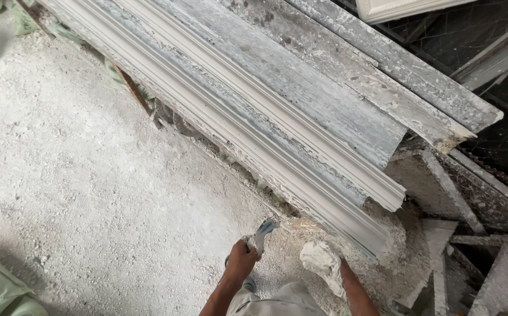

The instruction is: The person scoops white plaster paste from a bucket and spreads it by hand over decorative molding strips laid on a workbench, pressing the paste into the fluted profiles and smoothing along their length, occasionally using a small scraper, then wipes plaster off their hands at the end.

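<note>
Moulding mould (301, 152): long axis runs far-left to near-right; near end just beyond both hands. Left hand (241, 261) clasps plaster-caked scraper (261, 234), blade toward mould end. Right hand (324, 263) closed on wet plaster lump (315, 254), nearer mould end.

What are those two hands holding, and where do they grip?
Left hand grips a plaster-caked scraping tool by its lower end; right hand, coated in wet plaster, cups a white lump.

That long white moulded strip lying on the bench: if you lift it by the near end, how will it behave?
The moulded strip looks like cast plaster: probably stiff, heavy and brittle. It is long and thin, so lifted from one end it may crack. Its near end already looks crumbly, likely to chip.
</note>
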